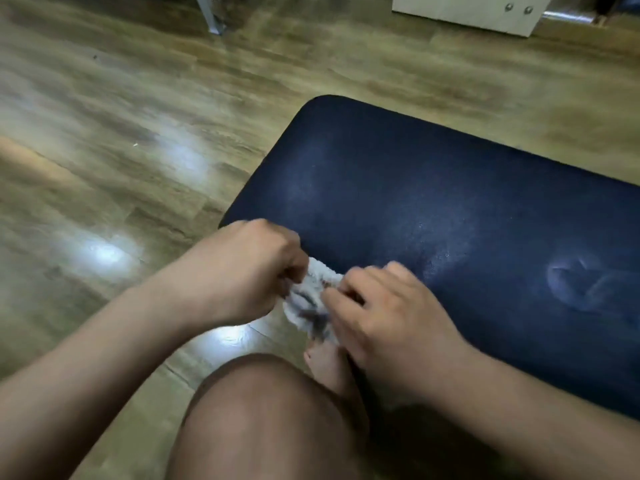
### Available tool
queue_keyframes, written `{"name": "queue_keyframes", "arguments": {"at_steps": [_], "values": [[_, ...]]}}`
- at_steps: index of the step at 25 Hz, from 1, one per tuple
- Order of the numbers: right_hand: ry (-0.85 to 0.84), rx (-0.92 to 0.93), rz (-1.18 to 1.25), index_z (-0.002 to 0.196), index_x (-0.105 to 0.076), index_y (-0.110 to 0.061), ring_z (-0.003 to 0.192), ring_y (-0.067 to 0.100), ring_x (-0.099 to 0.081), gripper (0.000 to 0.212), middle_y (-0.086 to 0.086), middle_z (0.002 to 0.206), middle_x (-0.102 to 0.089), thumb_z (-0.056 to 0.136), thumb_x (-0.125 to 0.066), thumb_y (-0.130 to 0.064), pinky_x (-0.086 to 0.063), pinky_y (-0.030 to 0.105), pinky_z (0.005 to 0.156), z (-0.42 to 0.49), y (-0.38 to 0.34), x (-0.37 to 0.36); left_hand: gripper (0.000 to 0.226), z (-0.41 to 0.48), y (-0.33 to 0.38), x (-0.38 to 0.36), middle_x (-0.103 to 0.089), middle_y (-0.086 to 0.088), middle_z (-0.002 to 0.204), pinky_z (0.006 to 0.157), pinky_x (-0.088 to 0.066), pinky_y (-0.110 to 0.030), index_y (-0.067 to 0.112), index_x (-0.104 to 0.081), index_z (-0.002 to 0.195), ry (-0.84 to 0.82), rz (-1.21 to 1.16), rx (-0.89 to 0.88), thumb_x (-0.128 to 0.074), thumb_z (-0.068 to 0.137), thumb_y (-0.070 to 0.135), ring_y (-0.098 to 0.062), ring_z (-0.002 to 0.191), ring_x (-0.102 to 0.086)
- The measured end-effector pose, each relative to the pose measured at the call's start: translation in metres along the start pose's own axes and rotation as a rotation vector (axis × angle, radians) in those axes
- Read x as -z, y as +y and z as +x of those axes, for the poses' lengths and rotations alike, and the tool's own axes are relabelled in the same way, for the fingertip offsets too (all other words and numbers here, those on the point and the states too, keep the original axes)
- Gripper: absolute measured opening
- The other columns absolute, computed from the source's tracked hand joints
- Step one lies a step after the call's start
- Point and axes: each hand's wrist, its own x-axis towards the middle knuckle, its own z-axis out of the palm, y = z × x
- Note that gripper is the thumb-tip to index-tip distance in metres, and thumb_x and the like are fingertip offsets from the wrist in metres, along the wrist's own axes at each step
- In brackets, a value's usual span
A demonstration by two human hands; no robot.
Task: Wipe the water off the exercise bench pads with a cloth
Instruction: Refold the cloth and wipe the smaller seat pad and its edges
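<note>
At the near-left corner of the dark blue bench pad (433, 216), the white cloth (313, 299) is bunched between both hands, left hand (242, 268) and right hand (388, 313) each pinching an end, close together. Fine droplets speckle the pad's middle, so best to fold it flat and sweep in long overlapping passes. Wooden floor (121, 150) lies all around, a bare knee (263, 410) below.
</note>
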Motion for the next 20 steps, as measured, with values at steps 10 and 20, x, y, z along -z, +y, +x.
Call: {"name": "queue_keyframes", "arguments": {"at_steps": [10, 20], "values": [[0.018, -0.618, -0.296, 0.11, -0.068, -0.016, 0.094, 0.043, -0.056, 0.027, 0.023, 0.098, -0.054, 0.086, -0.055, -0.017, -0.046, 0.041, 0.074, 0.05, 0.18, 0.063, 0.02, 0.223, 0.053, 0.038, -0.065, -0.015, 0.11, 0.071, -0.038, -0.036, 0.015, -0.065, 0.106, 0.302, 0.153, 0.195, -0.055, 0.088, 0.013, -0.039, 0.104, -0.058], [-0.114, -0.248, -0.03, 0.091, -0.069, -0.027, 0.068, 0.022, -0.052, 0.022, -0.001, 0.08, -0.055, 0.07, -0.066, -0.021, -0.037, 0.028, 0.061, -0.089, 0.051, 0.055, 0.015, 0.056, 0.107, 0.002, -0.056, 0.007, 0.076, 0.06, -0.049, -0.038, 0.026, -0.057, 0.072, -0.106, -0.015, -0.1, -0.067, 0.072, 0.014, -0.024, 0.073, -0.059]]}}
